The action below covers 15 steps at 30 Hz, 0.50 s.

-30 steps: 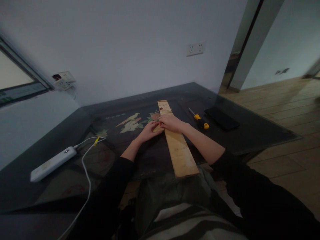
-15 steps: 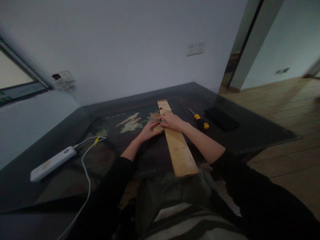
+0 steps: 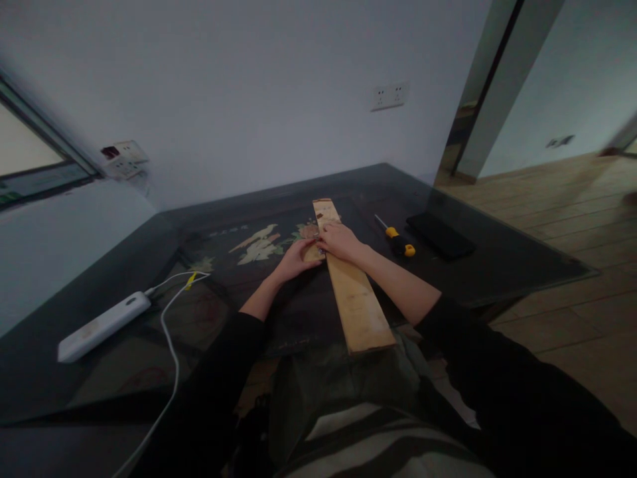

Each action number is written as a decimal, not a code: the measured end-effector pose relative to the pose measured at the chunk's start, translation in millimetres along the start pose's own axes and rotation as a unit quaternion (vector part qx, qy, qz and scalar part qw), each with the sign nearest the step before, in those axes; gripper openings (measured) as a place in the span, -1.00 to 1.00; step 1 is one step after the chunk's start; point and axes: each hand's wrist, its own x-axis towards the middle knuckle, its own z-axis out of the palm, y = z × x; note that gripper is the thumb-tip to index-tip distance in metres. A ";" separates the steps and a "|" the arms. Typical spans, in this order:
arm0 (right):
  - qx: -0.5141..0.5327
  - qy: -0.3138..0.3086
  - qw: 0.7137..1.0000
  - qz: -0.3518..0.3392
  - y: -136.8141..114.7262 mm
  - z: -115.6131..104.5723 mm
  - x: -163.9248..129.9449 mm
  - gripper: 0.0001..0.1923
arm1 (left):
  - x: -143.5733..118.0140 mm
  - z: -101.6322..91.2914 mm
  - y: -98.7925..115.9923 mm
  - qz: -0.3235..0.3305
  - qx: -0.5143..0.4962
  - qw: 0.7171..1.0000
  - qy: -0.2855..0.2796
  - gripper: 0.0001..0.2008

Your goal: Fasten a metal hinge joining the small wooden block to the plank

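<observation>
On the counter: board, left of screwdriver.
Left hand: gripping the block beside it.
Right hand: on board; grip, I can't tell.
Block: I'd brace it firmly.

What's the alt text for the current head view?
A right hand lies over a long wooden board on a dark table, the left grip at a small wooden piece by the board's left edge. To the right lie a yellow-and-black screwdriver and a flat black object; to the left, a white device with a cable.
</observation>
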 end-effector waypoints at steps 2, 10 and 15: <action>-0.013 0.004 1.000 -0.004 -0.2 0.0 1.2 -0.63 | 0.2 -2.0 2.6 -0.003 0.021 1.000 0.008 -0.34; -0.032 0.012 0.999 -0.026 4.9 3.1 11.0 -0.65 | 1.3 -7.6 8.4 0.016 0.075 0.997 0.001 -0.45; -0.018 -0.005 0.998 -0.064 15.5 6.1 22.8 -0.66 | 1.6 -8.4 8.2 0.009 0.084 0.996 -0.010 -0.43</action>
